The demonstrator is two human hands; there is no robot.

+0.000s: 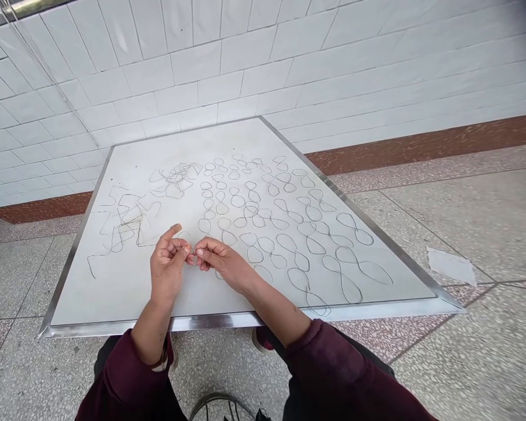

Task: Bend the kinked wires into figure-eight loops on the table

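Note:
My left hand and my right hand meet above the near middle of a white table. Both pinch a thin piece of wire between their fingertips; the wire is very fine and mostly hidden by the fingers. To the right of my hands lie several wire pieces bent into figure-eight loops, set out in rows. To the left lie loose bent wires, with a tangled bunch of wire further back.
The table has a metal rim and stands on a speckled stone floor. A white tiled wall with a brown base strip rises behind it. A scrap of paper lies on the floor at the right.

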